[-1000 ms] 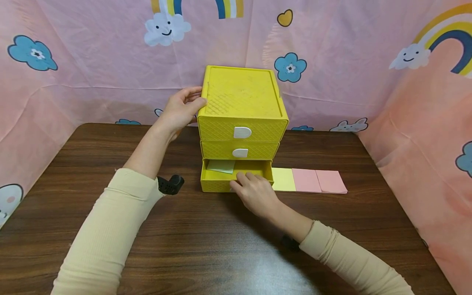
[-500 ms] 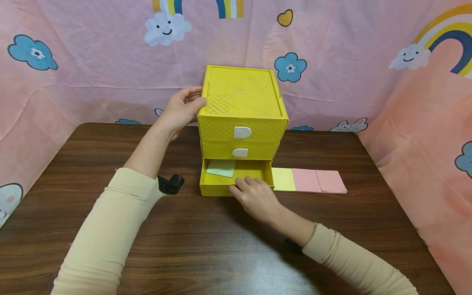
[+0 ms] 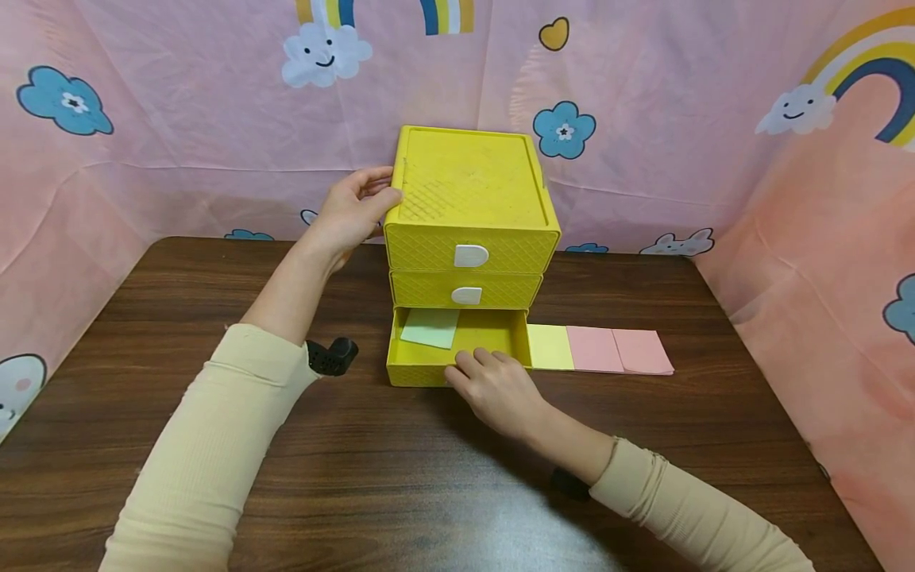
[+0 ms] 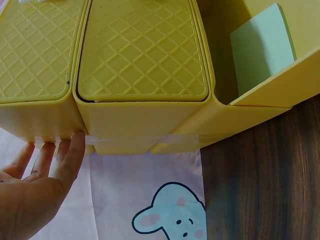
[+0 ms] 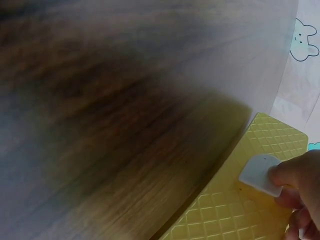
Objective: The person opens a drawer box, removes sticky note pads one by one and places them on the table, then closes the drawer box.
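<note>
A yellow three-drawer cabinet [image 3: 472,179] stands at the back middle of the table. My left hand [image 3: 350,213] rests against its upper left side; in the left wrist view the fingers [image 4: 71,155] reach out straight and touch the wall. The bottom drawer [image 3: 418,375] is pulled out, while the upper two are closed. With thumb and fingers, my right hand [image 3: 498,391] pinches this drawer's white handle [image 5: 259,172], mostly hidden in the head view. Inside the drawer, at its left, lies a pale green sticky note pad [image 3: 431,327].
To the right of the drawer lie a yellow sticky note pad [image 3: 550,348] and two pink ones, [image 3: 595,349] in a row on the dark wooden table [image 3: 343,477]. A patterned pink cloth [image 3: 236,119] hangs close behind the cabinet and along both sides.
My right hand has drawn the bottom drawer further out toward me, and more of the green pad shows. The left hand has stayed in place on the cabinet.
</note>
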A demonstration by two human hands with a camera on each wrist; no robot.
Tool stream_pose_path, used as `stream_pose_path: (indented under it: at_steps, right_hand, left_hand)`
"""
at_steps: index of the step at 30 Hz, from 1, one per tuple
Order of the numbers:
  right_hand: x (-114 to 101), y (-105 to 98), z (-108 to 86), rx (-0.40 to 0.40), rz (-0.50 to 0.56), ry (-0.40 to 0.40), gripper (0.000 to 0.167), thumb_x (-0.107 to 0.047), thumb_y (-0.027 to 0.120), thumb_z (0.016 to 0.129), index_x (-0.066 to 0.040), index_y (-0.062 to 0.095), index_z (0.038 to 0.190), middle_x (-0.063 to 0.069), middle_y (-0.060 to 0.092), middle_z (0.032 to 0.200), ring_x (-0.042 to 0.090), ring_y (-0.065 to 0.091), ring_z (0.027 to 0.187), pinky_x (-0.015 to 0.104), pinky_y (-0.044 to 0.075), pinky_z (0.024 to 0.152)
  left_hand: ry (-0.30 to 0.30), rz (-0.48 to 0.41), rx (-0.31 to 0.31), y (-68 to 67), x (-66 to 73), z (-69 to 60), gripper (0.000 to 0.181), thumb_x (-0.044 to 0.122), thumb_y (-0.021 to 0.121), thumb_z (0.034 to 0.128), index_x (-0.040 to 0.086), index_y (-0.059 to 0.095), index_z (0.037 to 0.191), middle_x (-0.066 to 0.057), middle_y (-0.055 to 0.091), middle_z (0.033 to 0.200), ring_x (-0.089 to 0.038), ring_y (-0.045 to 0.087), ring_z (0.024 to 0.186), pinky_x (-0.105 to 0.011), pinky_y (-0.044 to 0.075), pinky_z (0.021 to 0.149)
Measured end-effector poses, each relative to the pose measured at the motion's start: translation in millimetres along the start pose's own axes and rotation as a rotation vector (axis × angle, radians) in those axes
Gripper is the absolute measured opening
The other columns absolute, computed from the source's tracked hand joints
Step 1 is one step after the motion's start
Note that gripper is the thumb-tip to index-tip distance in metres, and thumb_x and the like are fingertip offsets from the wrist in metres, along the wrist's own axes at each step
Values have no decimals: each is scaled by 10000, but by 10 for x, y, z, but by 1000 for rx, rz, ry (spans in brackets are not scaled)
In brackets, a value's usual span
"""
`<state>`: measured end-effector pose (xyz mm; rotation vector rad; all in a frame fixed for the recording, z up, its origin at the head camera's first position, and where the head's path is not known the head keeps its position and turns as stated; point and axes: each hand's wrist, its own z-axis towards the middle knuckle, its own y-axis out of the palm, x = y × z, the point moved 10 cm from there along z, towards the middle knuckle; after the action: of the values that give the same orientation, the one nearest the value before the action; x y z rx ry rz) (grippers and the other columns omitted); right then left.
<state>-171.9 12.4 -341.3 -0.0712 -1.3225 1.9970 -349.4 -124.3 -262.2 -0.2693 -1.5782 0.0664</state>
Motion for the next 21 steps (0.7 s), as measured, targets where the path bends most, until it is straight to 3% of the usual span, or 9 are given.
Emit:
stream_pose_path:
  at_steps: [9,21]
  right_hand:
    - [-74,-56,-23,29,-1,-31,138,-48,504,864,-117,568,764,-10,501,707,140,466,568,223,359,460]
    - [-179,-135,-67,21,10,-63,247,-46,373,918,-116,553,763,-14,500,698,136,454,567,222,360,466]
  left_hand:
    - [-3,-14,6,1,-8,14,530,267,514,919,167,360,1415,-74,376,1388,-184,446,1161,-327,459,899]
    - [-6,-21,6,1,-15,18,532,269,513,917,170,359,1416,-75,375,1389,-187,448,1164,-340,452,908]
